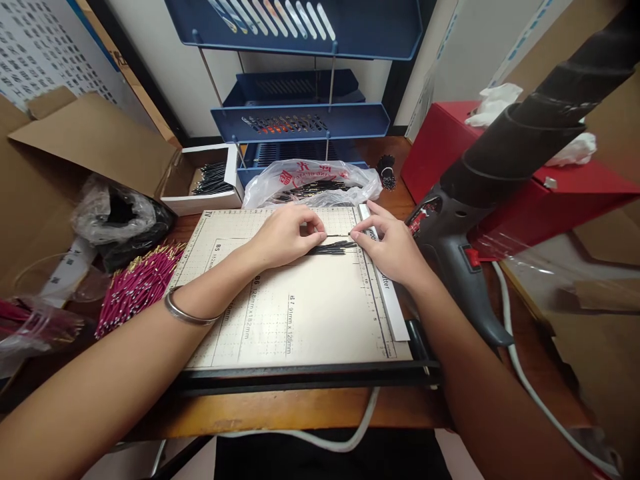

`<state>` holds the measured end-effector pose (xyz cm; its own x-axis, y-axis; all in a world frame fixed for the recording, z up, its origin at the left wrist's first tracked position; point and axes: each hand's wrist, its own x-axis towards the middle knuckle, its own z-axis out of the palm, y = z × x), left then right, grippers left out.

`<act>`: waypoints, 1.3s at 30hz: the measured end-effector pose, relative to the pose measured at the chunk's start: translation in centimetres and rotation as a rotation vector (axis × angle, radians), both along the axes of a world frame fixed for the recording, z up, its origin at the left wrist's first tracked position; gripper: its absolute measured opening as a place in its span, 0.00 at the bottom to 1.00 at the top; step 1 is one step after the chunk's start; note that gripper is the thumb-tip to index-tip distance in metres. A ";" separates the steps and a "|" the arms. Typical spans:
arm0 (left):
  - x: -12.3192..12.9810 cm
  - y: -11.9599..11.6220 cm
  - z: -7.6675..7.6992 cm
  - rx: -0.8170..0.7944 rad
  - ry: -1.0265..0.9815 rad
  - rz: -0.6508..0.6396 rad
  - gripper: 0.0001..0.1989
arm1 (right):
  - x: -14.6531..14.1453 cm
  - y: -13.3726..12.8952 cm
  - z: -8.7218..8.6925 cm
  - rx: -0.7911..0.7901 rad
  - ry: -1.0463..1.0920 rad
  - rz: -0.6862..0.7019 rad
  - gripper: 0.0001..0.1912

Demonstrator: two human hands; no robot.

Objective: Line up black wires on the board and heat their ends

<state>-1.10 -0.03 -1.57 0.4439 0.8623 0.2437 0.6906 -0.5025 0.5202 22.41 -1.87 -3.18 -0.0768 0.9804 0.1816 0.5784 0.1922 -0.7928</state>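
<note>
The left hand (287, 237) hides 1 end of the thin rod (339, 235); the blue rack (305, 110) is cropped above.

Bright light; faint sheen on the board (330, 327); stretched edges (slightly soft).

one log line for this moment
left hand: pinching thin dark rod | right hand: at its other end | thin black rods: on cream gridded board

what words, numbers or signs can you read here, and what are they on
"B5 182mm": paper trimmer board
"B6 128mm x 182mm": same board
"91mm x 128mm": same board
"tter": white strip, start hidden by right hand
Unreadable: red characters, creased plastic bag
Too small or blurred: board's ruler numbers; print on white panel
</note>
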 end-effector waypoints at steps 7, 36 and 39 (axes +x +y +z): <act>0.1 0.1 -0.3 -0.004 -0.044 0.009 0.07 | 0.0 -0.1 0.0 -0.008 0.029 0.002 0.03; -0.6 0.9 0.3 -0.045 -0.094 -0.156 0.09 | -0.5 -0.3 -0.3 0.020 0.026 -0.073 0.03; -0.6 0.8 0.3 -0.043 -0.084 -0.152 0.09 | -0.4 -0.2 -0.3 0.021 0.019 -0.065 0.03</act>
<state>-1.69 0.79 -1.22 0.5496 0.7972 0.2498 0.5618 -0.5740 0.5957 21.97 -2.10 -3.47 -0.0090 0.9792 0.2028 0.5749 0.1710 -0.8002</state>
